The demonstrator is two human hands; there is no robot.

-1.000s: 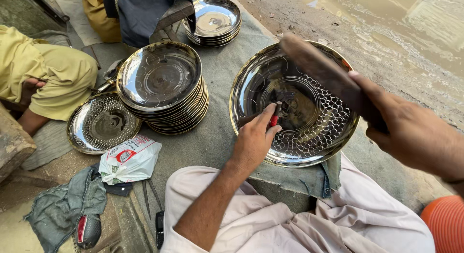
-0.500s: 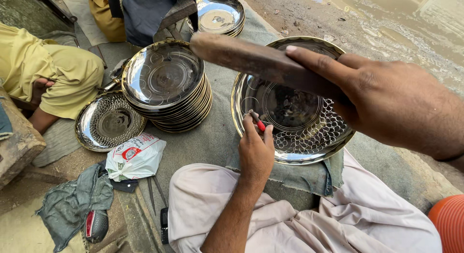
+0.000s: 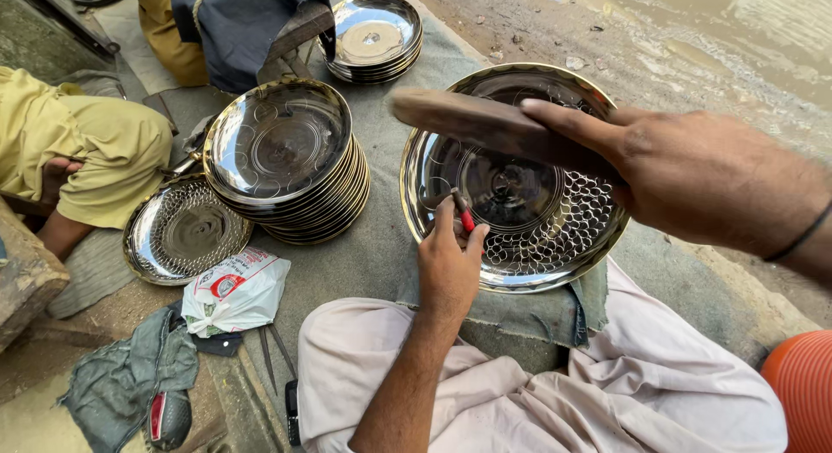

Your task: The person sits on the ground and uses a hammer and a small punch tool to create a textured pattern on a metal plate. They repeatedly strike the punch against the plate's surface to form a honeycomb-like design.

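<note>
Over the steel tray, right hand grips a wooden mallet, long axis left-right, just above the red-handled punch pinched upright in left hand.

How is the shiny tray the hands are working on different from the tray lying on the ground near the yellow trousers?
The tray under the hands is patterned only along part of its rim; the ground tray looks patterned all over. The worked tray sits raised on grey cloth; the ground tray lies low beside the plate stack. Both are round, shiny metal.
</note>
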